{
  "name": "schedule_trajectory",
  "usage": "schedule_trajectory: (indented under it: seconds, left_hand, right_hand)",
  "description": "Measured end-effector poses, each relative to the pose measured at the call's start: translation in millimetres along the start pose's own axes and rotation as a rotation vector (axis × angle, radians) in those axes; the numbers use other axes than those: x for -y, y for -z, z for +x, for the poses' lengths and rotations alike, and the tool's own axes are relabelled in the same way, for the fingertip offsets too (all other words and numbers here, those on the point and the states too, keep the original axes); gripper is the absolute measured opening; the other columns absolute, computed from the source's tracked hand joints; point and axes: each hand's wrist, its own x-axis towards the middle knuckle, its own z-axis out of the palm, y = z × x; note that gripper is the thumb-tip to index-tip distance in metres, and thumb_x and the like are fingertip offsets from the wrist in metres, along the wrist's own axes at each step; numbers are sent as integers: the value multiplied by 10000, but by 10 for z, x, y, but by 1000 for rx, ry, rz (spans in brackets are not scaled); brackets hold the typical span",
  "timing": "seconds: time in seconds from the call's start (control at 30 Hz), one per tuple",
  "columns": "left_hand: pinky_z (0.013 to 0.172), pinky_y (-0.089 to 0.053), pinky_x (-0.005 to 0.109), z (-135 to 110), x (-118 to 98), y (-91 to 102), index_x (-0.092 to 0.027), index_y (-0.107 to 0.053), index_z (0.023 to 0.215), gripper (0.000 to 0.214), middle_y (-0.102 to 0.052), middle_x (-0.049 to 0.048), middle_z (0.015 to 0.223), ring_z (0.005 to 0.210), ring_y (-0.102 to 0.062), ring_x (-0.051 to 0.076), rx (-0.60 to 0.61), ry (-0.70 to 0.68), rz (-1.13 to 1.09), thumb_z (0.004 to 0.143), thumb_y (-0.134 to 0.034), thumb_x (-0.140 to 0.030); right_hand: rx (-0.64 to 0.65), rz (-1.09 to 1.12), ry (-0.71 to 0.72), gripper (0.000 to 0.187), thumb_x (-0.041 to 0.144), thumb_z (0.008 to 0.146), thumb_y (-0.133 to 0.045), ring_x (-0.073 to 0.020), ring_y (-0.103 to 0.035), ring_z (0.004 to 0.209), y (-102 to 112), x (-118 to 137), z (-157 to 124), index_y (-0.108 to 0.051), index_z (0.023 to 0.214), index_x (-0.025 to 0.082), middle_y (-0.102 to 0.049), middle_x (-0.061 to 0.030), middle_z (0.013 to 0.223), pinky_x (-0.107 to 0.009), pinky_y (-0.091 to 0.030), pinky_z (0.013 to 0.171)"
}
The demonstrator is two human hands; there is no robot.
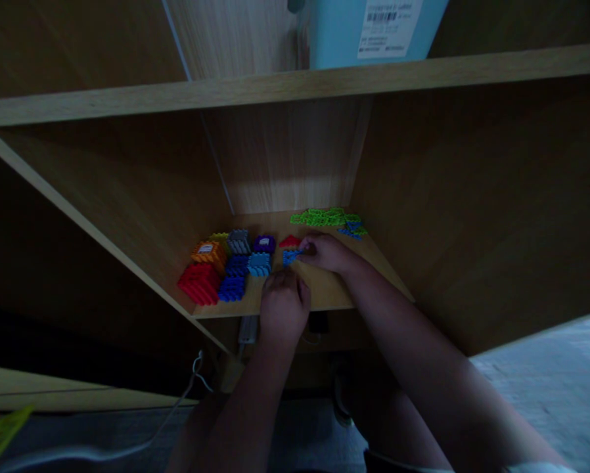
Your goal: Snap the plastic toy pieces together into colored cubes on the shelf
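Fingers (305,247) of the right hand (327,252) clamp blue plastic tiles (290,257) over the wooden shelf (335,292), beside red tiles (290,242); the left hand (285,301) is near, and whether its fingers meet cannot be told.

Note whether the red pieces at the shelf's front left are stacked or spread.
Stacked: the red pieces show layered, toothed edges.
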Motion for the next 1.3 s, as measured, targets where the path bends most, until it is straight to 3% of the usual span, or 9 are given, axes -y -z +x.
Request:
schedule_trajectory:
  seconds: [0.4, 0.5, 0.57, 0.7, 0.83, 0.97, 1.13, 1.3]
  left_hand:
    - [994, -570, 492, -3, -7, -2, -165, -688, 1002, 113, -740, 138, 1011, 1038, -686, 321, 21, -4, 34, 989, -576, -154]
    - [985, -572, 492, -5, 2, -11, -173, -686, 1011, 111, -738, 137, 1021, 1047, -687, 319, 13, -4, 22, 987, -579, -154]
    - [984, -573, 493, -7, 11, -20, -180, -684, 1008, 111, -737, 133, 1021, 1055, -687, 317, 3, -11, 10, 989, -577, -159]
    - [974, -577, 492, -9, 19, -26, -189, -678, 973, 107, -736, 123, 1007, 1031, -686, 312, -4, -20, 11, 986, -576, -161]
    - [965, -579, 491, -4, 11, -20, -191, -678, 961, 110, -736, 126, 999, 1022, -683, 316, -4, -24, 20, 984, -576, -157]
    - [986, -574, 495, -1, 10, -21, -177, -689, 989, 113, -736, 136, 1014, 1046, -686, 317, 10, -11, 23, 990, -577, -160]
    - [993, -574, 496, -5, 10, -22, -175, -689, 998, 118, -739, 136, 1025, 1046, -685, 314, 2, -16, 12, 991, -572, -159]
    - [990, -577, 488, -6, -1, -10, -182, -689, 970, 99, -739, 129, 1016, 1048, -688, 313, 2, -8, 11, 984, -593, -160]
  right_hand:
    - [-9, -43, -35, 192, 353, 869, -809, -191, -638, 807, 8, 46, 13, -690, 925, 214, -716, -33, 894, -306, -470, 739]
    - [-95, -125, -73, 193, 399, 937, -742, -235, -659, 894, 90, 62, 2, -714, 982, 213, -733, -79, 965, -353, -507, 824]
    - [-229, -259, -180, 217, 402, 989, -665, -302, -660, 1014, 164, 73, -20, -738, 1011, 198, -737, -146, 1045, -430, -512, 926]
    - [-480, -505, -548, 309, 333, 1001, -586, -479, -580, 1238, 266, 64, -90, -765, 1114, 109, -676, -307, 1235, -643, -465, 1019]
    - [-449, -477, -739, 378, 351, 959, -636, -569, -507, 1333, 256, -17, -111, -776, 1159, 62, -616, -376, 1349, -742, -432, 1033]
    - [-375, -391, -794, 355, 364, 911, -717, -561, -494, 1386, 227, -109, -89, -794, 1124, 91, -627, -358, 1363, -730, -413, 1084]
    - [-419, -416, -733, 308, 364, 934, -678, -505, -580, 1309, 270, -115, -96, -806, 1075, 121, -703, -322, 1229, -649, -476, 1057]
    - [-425, -450, -717, 341, 228, 990, -586, -485, -607, 1278, 337, -23, -107, -763, 1228, 60, -687, -345, 1254, -609, -484, 1054]
